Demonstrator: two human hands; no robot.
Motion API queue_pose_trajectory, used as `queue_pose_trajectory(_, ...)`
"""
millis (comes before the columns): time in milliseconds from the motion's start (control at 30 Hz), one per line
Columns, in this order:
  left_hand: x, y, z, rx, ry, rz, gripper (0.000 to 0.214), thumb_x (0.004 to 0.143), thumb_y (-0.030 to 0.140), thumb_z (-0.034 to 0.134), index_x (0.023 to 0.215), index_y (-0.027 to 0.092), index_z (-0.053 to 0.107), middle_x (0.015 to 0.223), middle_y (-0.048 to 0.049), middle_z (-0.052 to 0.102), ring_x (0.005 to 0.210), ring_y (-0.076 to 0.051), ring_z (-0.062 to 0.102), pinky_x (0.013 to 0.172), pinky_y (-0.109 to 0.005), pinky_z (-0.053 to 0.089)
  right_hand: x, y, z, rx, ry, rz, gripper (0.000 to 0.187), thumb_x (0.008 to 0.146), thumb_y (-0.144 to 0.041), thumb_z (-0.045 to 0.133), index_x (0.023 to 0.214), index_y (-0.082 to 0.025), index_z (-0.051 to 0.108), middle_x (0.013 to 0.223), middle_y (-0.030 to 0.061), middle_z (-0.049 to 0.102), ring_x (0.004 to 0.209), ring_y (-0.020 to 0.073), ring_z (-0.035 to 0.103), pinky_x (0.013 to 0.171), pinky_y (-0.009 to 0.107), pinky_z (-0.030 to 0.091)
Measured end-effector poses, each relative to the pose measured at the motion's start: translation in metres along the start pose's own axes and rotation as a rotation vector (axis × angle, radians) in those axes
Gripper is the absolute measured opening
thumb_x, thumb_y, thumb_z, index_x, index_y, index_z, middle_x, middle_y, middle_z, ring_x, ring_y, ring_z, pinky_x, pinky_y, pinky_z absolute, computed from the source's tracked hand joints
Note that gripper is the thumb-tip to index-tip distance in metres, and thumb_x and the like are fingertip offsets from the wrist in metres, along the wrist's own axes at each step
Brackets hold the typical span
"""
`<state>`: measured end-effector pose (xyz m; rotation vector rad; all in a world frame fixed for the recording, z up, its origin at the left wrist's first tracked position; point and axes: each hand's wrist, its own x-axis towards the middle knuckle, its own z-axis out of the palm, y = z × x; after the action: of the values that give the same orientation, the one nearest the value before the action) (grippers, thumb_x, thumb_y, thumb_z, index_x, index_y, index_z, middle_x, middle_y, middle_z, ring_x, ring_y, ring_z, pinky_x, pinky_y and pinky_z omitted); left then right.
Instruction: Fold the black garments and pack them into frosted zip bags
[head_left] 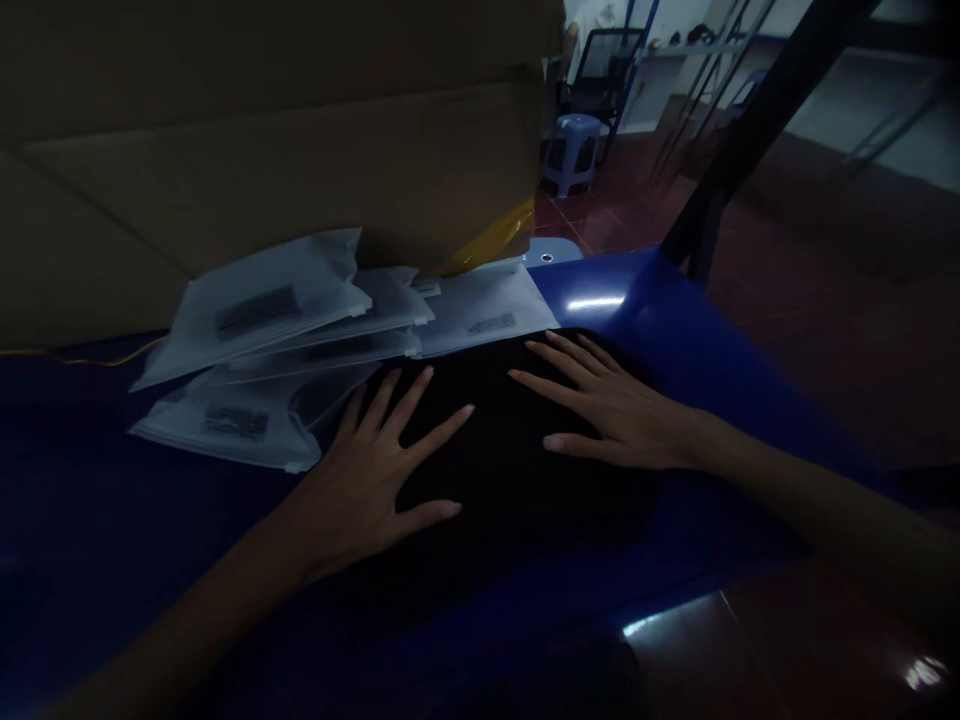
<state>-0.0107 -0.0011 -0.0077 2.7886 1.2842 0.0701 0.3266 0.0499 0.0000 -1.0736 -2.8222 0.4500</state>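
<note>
A black piece, apparently cloth [495, 450], lies on a blue-covered surface [720, 370]; in the dim light its folds and exact kind are hidden. My left hand [382, 470] rests on its left part, palm down with fingers spread. On its right part lies my right hand [600, 400], also flat with the fingers apart. Just beyond my left hand are several frosted zip bags [262, 305] with dark printed labels, stacked unevenly. Another flat frosted bag [487, 310] touches the far side of the black piece.
A large cardboard box [300, 170] with yellow tape [495, 240] stands behind the bags. A dark metal post [757, 130] rises at the right. Past the surface's edge are a reddish tiled floor [810, 200], a blue plastic stool [574, 150] and a chair [604, 70].
</note>
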Motion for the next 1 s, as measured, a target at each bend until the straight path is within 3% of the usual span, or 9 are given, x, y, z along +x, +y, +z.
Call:
queue_pose_trajectory(133, 0.000, 0.000, 0.000, -0.001, -0.004, -0.014, 0.081, 0.098, 0.072, 0.047, 0.165, 0.045, 0.010, 0.175, -0.0075, -0.010, 0.157, -0.053, 0.008, 0.112, -0.082, 0.029, 0.000, 0.001, 0.001, 0.000, 0.017, -0.011, 0.072, 0.105, -0.063, 0.041, 0.166, -0.037, 0.014, 0.176, 0.0070, 0.009, 0.161, 0.0363, 0.004, 0.127, 0.068, 0.011)
queue_pose_trajectory(433, 0.001, -0.001, 0.001, 0.027, 0.030, 0.015, 0.080, 0.099, 0.069, 0.050, 0.165, 0.042, 0.014, 0.176, -0.0112, -0.003, 0.157, -0.053, 0.012, 0.112, -0.080, 0.031, -0.001, 0.002, 0.004, -0.057, 0.070, -0.053, 0.077, 0.102, -0.062, 0.051, 0.166, -0.032, 0.021, 0.174, 0.0114, 0.016, 0.159, 0.0404, 0.014, 0.124, 0.070, 0.021)
queue_pose_trajectory(533, 0.003, 0.001, 0.000, 0.035, 0.065, 0.043, 0.080, 0.099, 0.065, 0.054, 0.166, 0.039, 0.018, 0.175, -0.0123, 0.006, 0.156, -0.051, 0.017, 0.113, -0.078, 0.032, 0.001, 0.001, 0.003, -0.096, 0.159, -0.115, 0.073, 0.101, -0.056, 0.056, 0.163, -0.026, 0.032, 0.169, 0.0159, 0.030, 0.156, 0.0399, 0.025, 0.121, 0.068, 0.030)
queue_pose_trajectory(667, 0.005, 0.008, -0.010, 0.057, 0.162, 0.119, 0.073, 0.099, 0.049, 0.061, 0.162, 0.025, 0.034, 0.169, -0.0191, 0.027, 0.154, -0.048, 0.028, 0.116, -0.073, 0.032, 0.001, -0.003, -0.005, -0.105, 0.350, -0.322, 0.040, 0.098, -0.035, 0.065, 0.132, -0.016, 0.064, 0.132, 0.0157, 0.064, 0.119, 0.0295, 0.062, 0.099, 0.049, 0.052)
queue_pose_trajectory(733, 0.004, 0.013, -0.018, 0.012, 0.249, 0.191, 0.055, 0.099, 0.034, 0.062, 0.150, 0.016, 0.050, 0.156, -0.0202, 0.048, 0.146, -0.041, 0.042, 0.115, -0.061, 0.039, -0.001, -0.004, -0.012, 0.011, 0.353, -0.391, 0.020, 0.096, -0.031, 0.067, 0.108, -0.016, 0.069, 0.106, 0.0088, 0.071, 0.091, 0.0201, 0.065, 0.082, 0.038, 0.053)
queue_pose_trajectory(800, 0.001, 0.018, -0.024, -0.115, 0.287, 0.304, 0.030, 0.098, 0.026, 0.062, 0.126, 0.015, 0.064, 0.128, -0.0147, 0.067, 0.122, -0.030, 0.061, 0.101, -0.045, 0.050, -0.004, -0.004, -0.019, 0.202, 0.216, -0.393, 0.020, 0.093, -0.036, 0.072, 0.091, -0.018, 0.066, 0.087, 0.0018, 0.068, 0.076, 0.0149, 0.060, 0.072, 0.032, 0.048)
queue_pose_trajectory(867, -0.002, 0.021, -0.028, -0.261, 0.205, 0.414, 0.018, 0.099, 0.035, 0.063, 0.103, 0.018, 0.066, 0.096, -0.0059, 0.070, 0.088, -0.021, 0.065, 0.080, -0.036, 0.050, -0.006, -0.002, -0.027, 0.387, -0.034, -0.351, 0.033, 0.086, -0.048, 0.079, 0.085, -0.019, 0.063, 0.081, -0.0014, 0.064, 0.073, 0.0135, 0.058, 0.069, 0.030, 0.046)
queue_pose_trajectory(933, -0.004, 0.024, -0.028, -0.367, 0.076, 0.455, 0.034, 0.096, 0.053, 0.064, 0.090, 0.020, 0.062, 0.079, -0.0005, 0.064, 0.070, -0.017, 0.058, 0.069, -0.034, 0.046, -0.007, 0.000, -0.032, 0.479, -0.264, -0.291, 0.044, 0.075, -0.058, 0.085, 0.086, -0.021, 0.065, 0.087, -0.0010, 0.064, 0.078, 0.0155, 0.058, 0.073, 0.031, 0.046)
queue_pose_trajectory(1000, -0.005, 0.025, -0.026, -0.430, -0.022, 0.436, 0.044, 0.089, 0.064, 0.069, 0.087, 0.021, 0.061, 0.076, 0.0010, 0.061, 0.068, -0.016, 0.056, 0.068, -0.034, 0.044, -0.007, 0.002, -0.035, 0.484, -0.399, -0.245, 0.053, 0.064, -0.061, 0.090, 0.092, -0.022, 0.067, 0.097, 0.0005, 0.066, 0.088, 0.0195, 0.059, 0.083, 0.037, 0.047)
